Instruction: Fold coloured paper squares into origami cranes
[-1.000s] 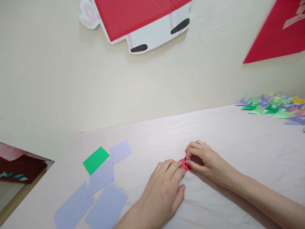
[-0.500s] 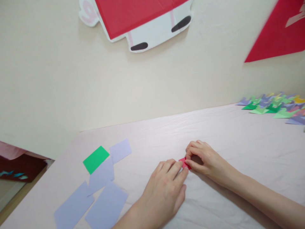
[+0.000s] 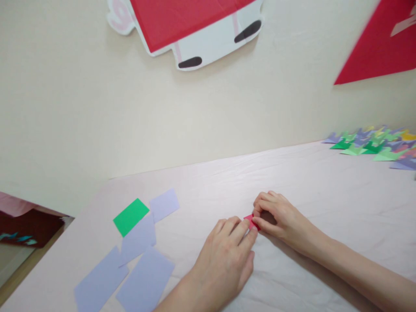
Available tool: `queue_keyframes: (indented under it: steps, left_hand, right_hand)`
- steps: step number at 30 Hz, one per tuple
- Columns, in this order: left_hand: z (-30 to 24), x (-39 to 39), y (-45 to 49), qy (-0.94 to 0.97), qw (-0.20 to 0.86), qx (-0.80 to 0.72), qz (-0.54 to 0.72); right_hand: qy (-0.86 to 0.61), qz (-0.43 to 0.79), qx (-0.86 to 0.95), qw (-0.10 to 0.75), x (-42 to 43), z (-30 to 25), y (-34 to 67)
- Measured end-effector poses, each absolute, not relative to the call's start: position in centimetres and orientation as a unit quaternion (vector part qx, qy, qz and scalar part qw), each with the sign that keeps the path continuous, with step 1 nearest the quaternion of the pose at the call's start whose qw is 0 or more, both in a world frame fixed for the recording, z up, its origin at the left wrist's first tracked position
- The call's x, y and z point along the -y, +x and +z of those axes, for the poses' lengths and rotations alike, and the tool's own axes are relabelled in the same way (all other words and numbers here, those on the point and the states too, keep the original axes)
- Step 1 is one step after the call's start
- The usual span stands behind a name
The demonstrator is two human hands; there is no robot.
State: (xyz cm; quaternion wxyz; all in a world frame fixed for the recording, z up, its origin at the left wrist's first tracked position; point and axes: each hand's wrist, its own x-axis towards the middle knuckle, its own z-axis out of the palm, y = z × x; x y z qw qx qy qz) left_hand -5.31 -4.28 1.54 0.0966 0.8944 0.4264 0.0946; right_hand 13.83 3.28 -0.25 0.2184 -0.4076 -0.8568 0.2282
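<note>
- One red paper (image 3: 251, 220), small and partly hidden, lies between two hands on the bench (image 3: 208, 186), right of centre.
- One left hand (image 3: 224, 255), palm down, rests its outstretched fingers on the paper's left side, thumb apart.
- One right hand (image 3: 282, 216) pinches the paper's right end, fingers curled and narrowed to the thumb.
- One green sheet (image 3: 131, 217) and four lavender sheets (image 3: 146, 279) lie flat, well left of the hands, some touching or overlapping.
- Folded shapes (image 3: 372, 148), at least eight, crowd the bench's far right; overlap and blur defeat a full count.
- Behind, one wall (image 3: 195, 117) carries one white cutout (image 3: 217, 44) and one red sign (image 3: 373, 52).
</note>
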Motion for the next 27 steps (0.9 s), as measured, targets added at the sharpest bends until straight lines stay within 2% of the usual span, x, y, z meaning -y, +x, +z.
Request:
queue_keyframes:
  steps: [14,27]
  left_hand:
    - [1.6,4.5,-4.9,0.898,0.057,-0.429,0.087]
    - [1.5,4.6,-4.2,0.891,0.036,-0.445,0.079]
  right_hand:
    - [-0.410,0.216,0.862,0.206,-3.1,-0.1,13.6]
    - [-0.419,0.258,0.844,0.213,-2.8,0.4,14.0]
